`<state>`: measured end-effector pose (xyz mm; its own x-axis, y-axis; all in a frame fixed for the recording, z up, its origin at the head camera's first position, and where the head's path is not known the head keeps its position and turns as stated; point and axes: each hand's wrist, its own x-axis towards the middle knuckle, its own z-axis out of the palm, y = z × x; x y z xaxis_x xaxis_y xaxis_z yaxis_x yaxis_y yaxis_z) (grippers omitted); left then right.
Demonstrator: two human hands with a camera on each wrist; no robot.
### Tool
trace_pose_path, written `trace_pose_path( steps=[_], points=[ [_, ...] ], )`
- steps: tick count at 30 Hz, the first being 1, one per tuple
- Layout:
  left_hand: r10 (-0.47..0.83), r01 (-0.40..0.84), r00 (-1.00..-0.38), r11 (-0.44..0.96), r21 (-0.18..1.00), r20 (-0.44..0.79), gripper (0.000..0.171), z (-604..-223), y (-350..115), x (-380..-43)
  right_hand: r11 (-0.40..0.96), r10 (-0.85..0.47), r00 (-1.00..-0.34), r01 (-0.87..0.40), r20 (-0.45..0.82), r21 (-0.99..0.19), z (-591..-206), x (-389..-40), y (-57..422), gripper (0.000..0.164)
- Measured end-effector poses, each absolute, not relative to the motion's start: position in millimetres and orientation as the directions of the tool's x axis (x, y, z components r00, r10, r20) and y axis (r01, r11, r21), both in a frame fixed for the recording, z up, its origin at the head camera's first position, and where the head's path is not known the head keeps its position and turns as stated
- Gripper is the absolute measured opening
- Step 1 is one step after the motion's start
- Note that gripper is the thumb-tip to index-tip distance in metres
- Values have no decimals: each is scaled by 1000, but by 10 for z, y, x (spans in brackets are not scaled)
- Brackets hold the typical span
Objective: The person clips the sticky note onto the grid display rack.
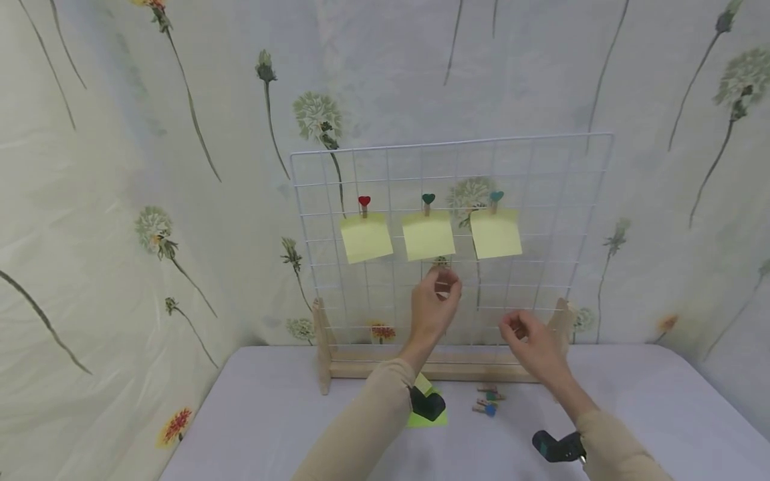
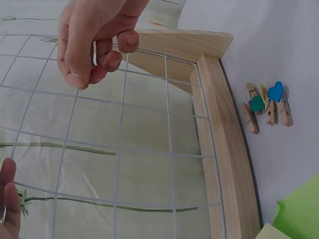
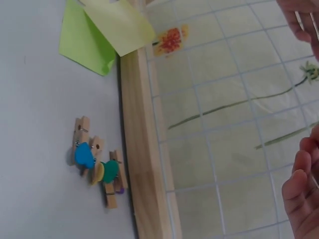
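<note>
Three yellow notes (image 1: 428, 235) hang in a row on one white wire grid (image 1: 451, 143), each under its own heart-topped clip: one red clip (image 1: 364, 203), one dark green clip (image 1: 428, 200), one blue clip (image 1: 496, 198). The grid stands in a wooden stand (image 1: 481, 372) with two end pieces. Two hands are in front of it: the left hand (image 1: 434, 304) just below the middle note, the right hand (image 1: 535, 344) lower, near the stand's right end. Both have loosely bent fingers, thumb close to the fingertips, and no object shows in either; whether they touch the wires I cannot tell.

On the table (image 1: 271, 414) lie what look like four loose clips (image 3: 84, 155) in one cluster (they overlap, so the count is a careful one), with blue, green and yellow hearts and a speck of purple mostly covered. Beside the stand are a green sheet (image 3: 87, 42) and a pale yellow sheet (image 3: 119, 27); the left forearm hides part of them in the head view. In the left wrist view the left hand is cut off at the edge.
</note>
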<state>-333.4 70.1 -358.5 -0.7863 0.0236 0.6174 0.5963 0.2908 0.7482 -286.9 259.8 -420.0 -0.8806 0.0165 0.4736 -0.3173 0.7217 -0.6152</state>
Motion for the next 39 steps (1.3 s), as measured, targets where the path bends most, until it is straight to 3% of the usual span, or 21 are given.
trace_pose_path(
  steps=[7, 17, 32, 39],
  points=[
    [22, 587, -793, 290, 755, 608, 7, -3744, 576, -3366, 681, -1, -872, -360, 490, -638, -4355, -2856, 2605, 14],
    [41, 547, -826, 297, 782, 562, 8, -3953, 518, -3354, 708, 20, -904, -289, 427, -645, -4591, -2719, 2571, 13],
    [-1, 497, -852, 308, 811, 523, 11, -4164, 247, -3297, 644, 33, -878, -347, 478, -682, -4789, -2718, 2490, 5],
    [0, 467, -870, 320, 824, 493, 15, -4277, 180, -3311, 660, 83, -915, -246, 395, -710, -4869, -2688, 2525, 6]
  ],
)
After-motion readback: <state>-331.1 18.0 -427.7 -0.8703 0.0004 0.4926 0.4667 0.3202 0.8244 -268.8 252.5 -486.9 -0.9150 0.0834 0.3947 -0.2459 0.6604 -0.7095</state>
